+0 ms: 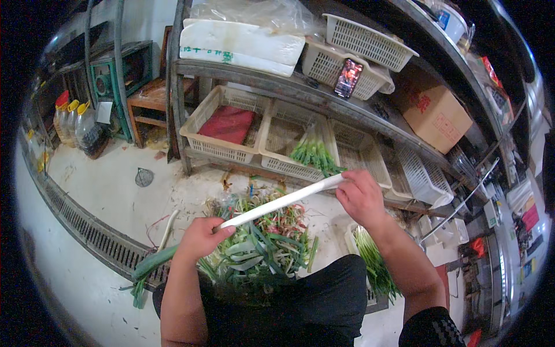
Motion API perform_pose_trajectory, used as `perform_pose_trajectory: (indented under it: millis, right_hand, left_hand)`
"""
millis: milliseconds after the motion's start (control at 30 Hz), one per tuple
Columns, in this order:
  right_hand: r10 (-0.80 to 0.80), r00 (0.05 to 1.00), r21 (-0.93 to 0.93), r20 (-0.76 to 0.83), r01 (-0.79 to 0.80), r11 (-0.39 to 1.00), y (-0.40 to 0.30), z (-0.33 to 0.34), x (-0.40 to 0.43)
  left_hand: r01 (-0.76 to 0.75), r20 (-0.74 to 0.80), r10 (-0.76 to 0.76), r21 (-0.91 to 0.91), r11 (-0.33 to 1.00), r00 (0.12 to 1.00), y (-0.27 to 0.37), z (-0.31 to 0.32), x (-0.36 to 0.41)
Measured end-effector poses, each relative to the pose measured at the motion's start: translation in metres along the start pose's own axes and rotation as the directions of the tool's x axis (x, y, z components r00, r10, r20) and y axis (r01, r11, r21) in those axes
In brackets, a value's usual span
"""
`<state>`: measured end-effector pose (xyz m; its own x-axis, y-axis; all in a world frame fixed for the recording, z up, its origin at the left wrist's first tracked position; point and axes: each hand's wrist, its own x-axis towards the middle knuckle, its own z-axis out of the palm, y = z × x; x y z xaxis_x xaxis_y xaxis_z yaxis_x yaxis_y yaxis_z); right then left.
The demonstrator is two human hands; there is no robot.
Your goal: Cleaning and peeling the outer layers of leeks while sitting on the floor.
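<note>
A long white Welsh onion stalk [282, 203] stretches between my hands, slanting up to the right. My left hand [204, 236] closes on its lower end, thumb on top. At the upper end, my right hand [360, 195] grips it between thumb and fingers. Thick green leaves [154, 262] show to the left of my left forearm; whether they belong to this stalk is hidden. Below the stalk lies a heap of green leaves and trimmings [260, 249] on the floor. Another whitish stalk [169, 227] lies left of the heap.
Ahead, a metal shelf [260, 80] holds plastic baskets, one with a bunch of green onions [314, 154], and a lit phone [348, 78]. Thin green stalks [375, 260] sit in a basket by my right forearm. A floor drain grate [93, 225] runs along the left.
</note>
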<state>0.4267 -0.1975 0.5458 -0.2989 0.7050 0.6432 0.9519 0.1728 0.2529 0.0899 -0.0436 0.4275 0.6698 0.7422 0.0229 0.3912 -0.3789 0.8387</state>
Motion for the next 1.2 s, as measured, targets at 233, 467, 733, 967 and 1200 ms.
perform_pose_trajectory:
  millis: [233,467,733,967,1200]
  right_hand:
    - [-0.033,0.994,-0.154,-0.109,0.016,0.988,-0.008,-0.012,0.010]
    - [0.263,0.963,0.091,-0.067,-0.256,0.962,0.003,0.010,0.001]
    - [0.381,0.895,-0.012,0.231,-0.389,0.921,0.007,0.029,-0.009]
    - [0.787,0.565,0.055,0.246,-0.819,0.571,0.046,0.056,-0.066]
    - [0.349,0.807,0.298,0.476,-0.522,0.800,0.036,0.086,-0.124]
  left_hand:
    - [-0.008,0.146,0.040,-0.214,0.977,0.988,-0.008,0.000,0.000]
    - [0.119,0.548,0.106,-0.360,0.925,0.829,0.000,0.005,0.001]
    - [0.032,0.456,0.405,-0.694,0.719,0.793,-0.006,0.005,-0.005]
    - [0.004,0.241,0.360,-0.835,0.550,0.901,0.000,-0.003,-0.010]
    - [0.009,0.074,0.148,-0.917,0.398,0.986,-0.004,0.003,0.003]
